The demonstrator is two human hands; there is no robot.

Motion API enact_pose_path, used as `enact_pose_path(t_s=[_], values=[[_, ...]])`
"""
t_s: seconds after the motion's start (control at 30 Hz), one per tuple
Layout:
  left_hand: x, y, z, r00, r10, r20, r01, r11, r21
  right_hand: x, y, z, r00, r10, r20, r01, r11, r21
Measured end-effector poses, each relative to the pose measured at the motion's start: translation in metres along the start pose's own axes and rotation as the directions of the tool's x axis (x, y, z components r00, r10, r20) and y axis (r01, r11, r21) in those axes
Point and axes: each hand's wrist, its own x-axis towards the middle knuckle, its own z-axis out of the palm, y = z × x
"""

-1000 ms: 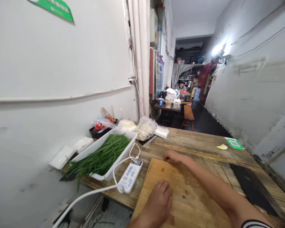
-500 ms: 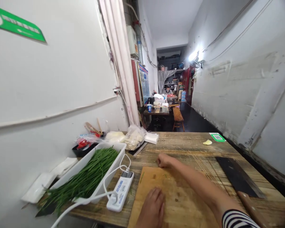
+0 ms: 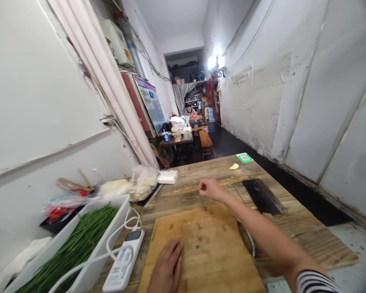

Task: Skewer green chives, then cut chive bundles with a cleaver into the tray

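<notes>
My left hand (image 3: 167, 264) rests on the wooden cutting board (image 3: 213, 256), fingers stretched out and lying flat, with nothing in it. Beyond the board's far edge is my right hand (image 3: 212, 189), its fingers curled closed over the tabletop. Whatever it may hold is hidden. A few tiny green bits lie near the board's far left corner. Right of my right forearm lies a cleaver (image 3: 264, 196), its dark blade flat on the table; the arm hides its handle. Thin skewers (image 3: 240, 194) show partly beside the forearm.
Left of the board are a white power strip (image 3: 125, 260) with cables and a white tub (image 3: 126, 205) of green chives (image 3: 82, 240). Plastic bags (image 3: 143, 181) and a white box (image 3: 167, 176) stand behind. A yellowish piece (image 3: 234, 166) and a QR card (image 3: 244, 158) lie at the far edge.
The view has turned to the right. My right hand has moved forward, farther from the board's far edge, still closed. My left hand stays flat on the board.
</notes>
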Motion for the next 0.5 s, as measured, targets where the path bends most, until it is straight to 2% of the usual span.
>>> enact_pose_path(t_s=[0.1,0.17,0.2,0.27,0.33,0.43,0.5], values=[[0.000,0.000,-0.002,1.000,-0.018,0.020,0.018,1.000,-0.019,-0.064,0.034,-0.077,0.970,0.100,-0.222,-0.086,0.994,0.069],[0.000,-0.002,-0.002,0.999,-0.030,0.042,0.032,0.998,-0.058,-0.118,0.061,-0.127,0.916,0.218,-0.338,-0.188,0.975,0.118],[0.000,-0.004,-0.002,0.998,-0.032,0.061,0.036,0.996,-0.078,-0.145,0.073,-0.148,0.870,0.286,-0.401,-0.243,0.957,0.156],[0.000,-0.008,-0.002,0.995,-0.026,0.101,0.037,0.994,-0.101,-0.199,0.096,-0.183,0.714,0.423,-0.557,-0.332,0.906,0.262],[0.001,-0.013,-0.001,0.992,-0.006,0.129,0.020,0.994,-0.108,-0.245,0.115,-0.204,0.520,0.526,-0.673,-0.424,0.843,0.332],[-0.001,-0.023,0.003,0.990,0.045,0.136,-0.030,0.993,-0.112,-0.294,0.146,-0.212,0.243,0.586,-0.773,-0.582,0.726,0.367],[-0.003,-0.027,0.005,0.990,0.069,0.125,-0.055,0.992,-0.114,-0.314,0.169,-0.207,0.107,0.585,-0.804,-0.684,0.630,0.367]])
